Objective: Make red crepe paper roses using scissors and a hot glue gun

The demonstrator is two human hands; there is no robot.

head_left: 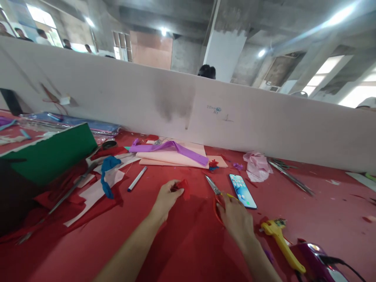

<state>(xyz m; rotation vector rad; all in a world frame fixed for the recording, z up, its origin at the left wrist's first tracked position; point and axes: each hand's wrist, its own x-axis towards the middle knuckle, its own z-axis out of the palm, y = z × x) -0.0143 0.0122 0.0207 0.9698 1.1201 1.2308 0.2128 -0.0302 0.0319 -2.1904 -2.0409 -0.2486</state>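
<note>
Between the thumb and fingers of my left hand (168,197) is a small piece of red paper or fabric (184,188), pinched just above the red tabletop (188,243). My right hand (236,213) is closed over the red and yellow handles of a pair of scissors (213,185), whose blades point away and to the left, toward the red piece but apart from it. The fingers partly hide the handles. Just right of the scissors lies a phone (243,191) with its screen lit. A capped marker (137,179) rests left of my left hand.
Purple strips (170,147) lie on folded peach sheets (158,159) by the white partition (132,98). A yellow glue gun (283,244) and a purple device with a cord (319,260) stand at front right. Left are a green board (55,154), a blue strip (108,176) and scraps.
</note>
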